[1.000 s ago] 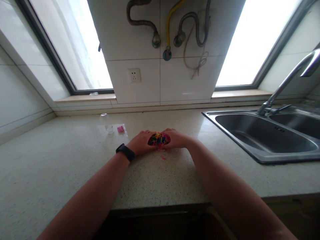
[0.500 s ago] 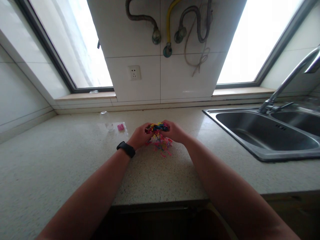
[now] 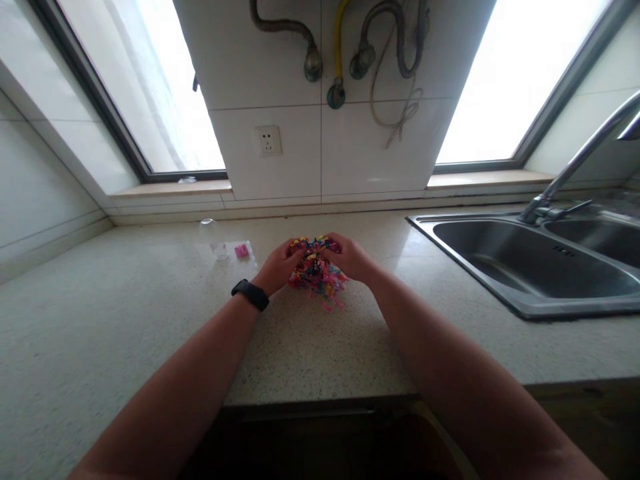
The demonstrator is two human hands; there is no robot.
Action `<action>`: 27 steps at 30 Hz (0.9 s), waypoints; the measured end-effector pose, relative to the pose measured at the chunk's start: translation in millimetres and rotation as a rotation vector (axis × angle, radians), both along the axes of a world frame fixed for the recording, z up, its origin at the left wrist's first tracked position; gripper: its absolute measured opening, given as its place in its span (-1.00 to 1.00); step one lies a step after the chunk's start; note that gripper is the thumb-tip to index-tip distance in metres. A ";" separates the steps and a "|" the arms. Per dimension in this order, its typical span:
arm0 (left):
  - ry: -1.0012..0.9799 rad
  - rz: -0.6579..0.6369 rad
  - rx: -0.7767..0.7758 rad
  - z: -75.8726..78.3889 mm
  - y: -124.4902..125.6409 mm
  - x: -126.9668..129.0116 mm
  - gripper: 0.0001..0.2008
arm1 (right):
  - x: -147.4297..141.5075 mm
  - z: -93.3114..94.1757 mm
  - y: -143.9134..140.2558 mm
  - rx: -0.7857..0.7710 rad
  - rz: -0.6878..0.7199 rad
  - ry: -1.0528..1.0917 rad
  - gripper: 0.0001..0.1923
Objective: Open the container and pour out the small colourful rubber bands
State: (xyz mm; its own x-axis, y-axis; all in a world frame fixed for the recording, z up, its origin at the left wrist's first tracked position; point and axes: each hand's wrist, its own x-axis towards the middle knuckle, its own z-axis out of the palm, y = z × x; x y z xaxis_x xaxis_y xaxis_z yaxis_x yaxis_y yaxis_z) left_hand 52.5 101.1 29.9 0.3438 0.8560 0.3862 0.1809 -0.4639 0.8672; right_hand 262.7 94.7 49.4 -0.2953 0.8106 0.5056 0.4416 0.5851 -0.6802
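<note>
While the left hand (image 3: 277,268), fingers curled, is grasping one side of the multicoloured strands (image 3: 320,275), the right hand (image 3: 353,259), similarly curled, is grasping the other. Strands are lying heaped on the counter (image 3: 320,360), left of the sink (image 3: 575,309).

Open counter (image 3: 425,280) between hands (image 3: 353,257) and sink (image 3: 545,311) — leftward, a pink piece (image 3: 241,251) and transparent container (image 3: 214,241) obstruct.

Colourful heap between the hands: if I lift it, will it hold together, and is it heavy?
The colourful heap would probably sag rather than hold shape: it looks like many small, loose pieces. It is likely light, as the pieces look thin. Some may drop, since pink bits lie straggling at its near edge.
</note>
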 end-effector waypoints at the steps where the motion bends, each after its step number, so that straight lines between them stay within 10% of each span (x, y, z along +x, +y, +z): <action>1: -0.004 0.003 0.001 -0.1 0.4 -0.2 -0.55 | -0.2 -0.9 0.9 -0.010 0.007 0.018 -0.63; 9: 0.155 0.050 0.132 3.4 0.5 -5.5 -0.46 | 1.1 -4.8 1.1 -0.082 0.033 -0.011 -0.62; 19: 0.804 -0.010 0.458 5.5 -10.4 -20.6 -0.08 | 23.3 7.6 -10.6 0.062 0.121 -0.621 -0.16; 27: 0.777 0.022 0.416 3.4 -10.1 -7.4 -0.50 | 6.5 6.3 -16.6 -0.076 0.052 -0.744 -0.42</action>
State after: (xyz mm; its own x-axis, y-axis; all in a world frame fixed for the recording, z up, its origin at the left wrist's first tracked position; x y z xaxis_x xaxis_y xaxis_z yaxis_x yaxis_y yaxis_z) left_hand 45.1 90.9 33.2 0.6239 0.7075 0.3318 0.6621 -0.7042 0.2565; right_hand 269.2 78.2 55.6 -0.5763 0.8110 0.1006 0.7736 0.5811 -0.2526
